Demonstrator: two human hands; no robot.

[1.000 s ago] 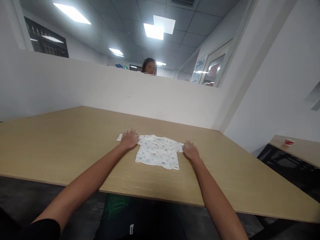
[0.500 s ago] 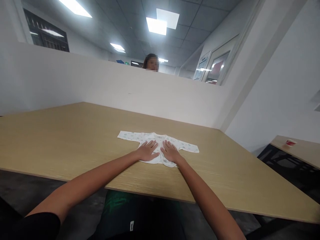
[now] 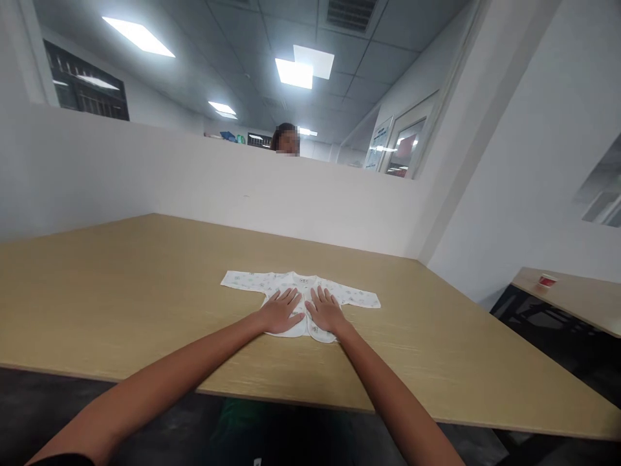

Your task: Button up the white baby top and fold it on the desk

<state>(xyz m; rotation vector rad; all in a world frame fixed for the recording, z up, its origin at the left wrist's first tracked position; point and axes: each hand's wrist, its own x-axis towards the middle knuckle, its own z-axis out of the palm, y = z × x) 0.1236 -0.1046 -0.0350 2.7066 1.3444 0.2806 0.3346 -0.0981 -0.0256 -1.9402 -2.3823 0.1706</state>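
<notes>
Pressing one baby shirt [image 3: 301, 288] on one table [image 3: 121, 285], two hands, left [image 3: 280, 312] and right [image 3: 324, 312], lie flat, fingers spread.

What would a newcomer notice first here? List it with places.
A small white printed baby shirt lies spread flat, sleeves out, near the front of the long light wooden table. The left hand and right hand press flat on its body, side by side. Beyond the white partition, another person's head shows.

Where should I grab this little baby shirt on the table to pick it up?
Pinch the baby shirt at its two sleeve ends, coming from each outer side. It lies flat on the table, sleeves spread left and right, both ends uncovered, while the left hand and right hand press flat on its body.
</notes>
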